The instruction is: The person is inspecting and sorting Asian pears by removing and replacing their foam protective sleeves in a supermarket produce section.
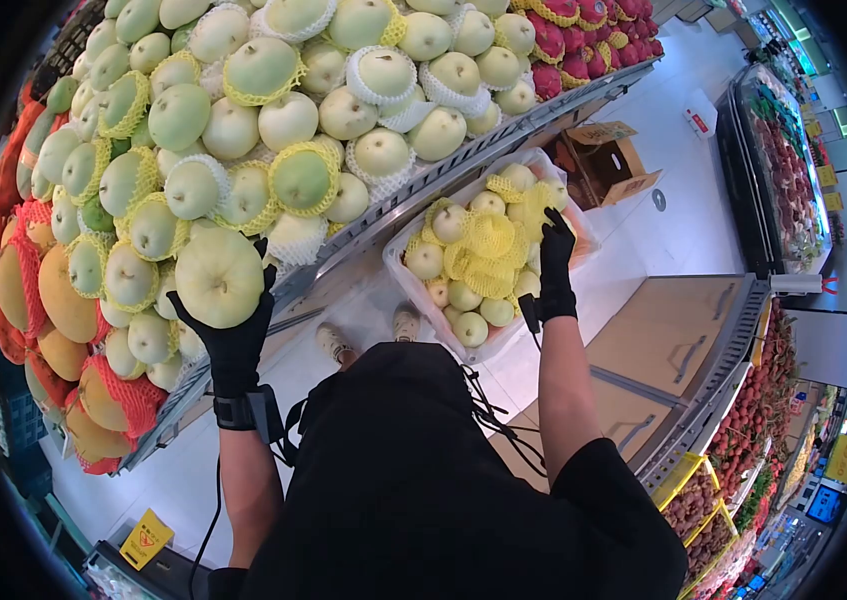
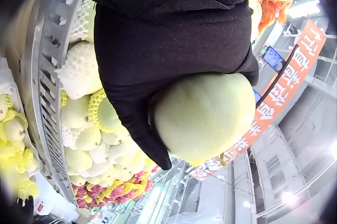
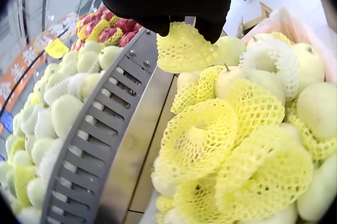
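My black-gloved left hand [image 1: 233, 348] holds a bare, pale green melon [image 1: 218, 278] at the front edge of the heaped melons. In the left wrist view its thumb and fingers curl round the melon's sides. My gloved right hand [image 1: 555, 268] is over a plastic-lined crate [image 1: 404, 288] of pale melons. Its fingertips pinch a yellow foam net sleeve [image 3: 184, 50], which hangs above the fruit in the right wrist view. More loose yellow foam nets [image 3: 199, 134] lie piled on the melons in the crate.
A slatted metal rail [image 3: 100, 134] edges the display, where many melons sit in white or yellow nets. Orange melons [image 1: 68, 290] in red nets and dragon fruit [image 1: 583, 45] flank them. An open cardboard box [image 1: 611, 165] stands beyond the crate. Wooden cabinets [image 1: 658, 325] stand at right.
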Available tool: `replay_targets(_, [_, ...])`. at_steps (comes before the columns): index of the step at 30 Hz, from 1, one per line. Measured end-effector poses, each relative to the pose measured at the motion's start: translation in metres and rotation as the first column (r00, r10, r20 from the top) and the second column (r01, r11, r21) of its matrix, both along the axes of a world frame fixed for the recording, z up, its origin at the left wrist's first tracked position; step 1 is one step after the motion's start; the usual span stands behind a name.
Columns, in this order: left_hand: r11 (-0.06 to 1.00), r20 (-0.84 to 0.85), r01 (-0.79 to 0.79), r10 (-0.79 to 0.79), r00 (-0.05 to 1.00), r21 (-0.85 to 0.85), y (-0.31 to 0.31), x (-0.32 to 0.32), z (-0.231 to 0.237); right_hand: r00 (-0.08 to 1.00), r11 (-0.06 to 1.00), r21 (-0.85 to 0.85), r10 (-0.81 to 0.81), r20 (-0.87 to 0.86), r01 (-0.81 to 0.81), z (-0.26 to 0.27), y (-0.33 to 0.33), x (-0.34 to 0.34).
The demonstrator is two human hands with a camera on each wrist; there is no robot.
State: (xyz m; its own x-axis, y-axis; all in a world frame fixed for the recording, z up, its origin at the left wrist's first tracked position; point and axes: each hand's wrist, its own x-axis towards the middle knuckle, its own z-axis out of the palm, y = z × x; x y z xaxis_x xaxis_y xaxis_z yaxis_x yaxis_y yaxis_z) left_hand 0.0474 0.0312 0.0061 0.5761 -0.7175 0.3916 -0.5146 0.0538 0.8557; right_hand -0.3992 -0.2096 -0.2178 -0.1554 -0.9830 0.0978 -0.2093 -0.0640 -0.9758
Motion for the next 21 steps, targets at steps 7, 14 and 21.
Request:
replay_targets(7, [0.996, -0.062, 0.059, -0.055, 0.997, 0.066, -0.011, -0.018, 0.005, 0.857, 0.986, -0.158, -0.029, -0.515, -0.062, -0.002, -0.006, 0.018])
replay_targets(14, [0.994, -0.249, 0.108, -0.11, 0.962, -0.022, -0.009, -0.028, -0.001, 0.844, 0.926, -0.047, 0.319, -0.431, -0.374, -0.007, -0.015, 0.064])
replay_targets(21, [0.997, -0.301, 0.068, -0.072, 0.951, -0.024, 0.005, -0.012, -0.007, 0.783, 0.984, 0.117, 0.176, -0.597, -0.132, -0.046, -0.017, 0.072])
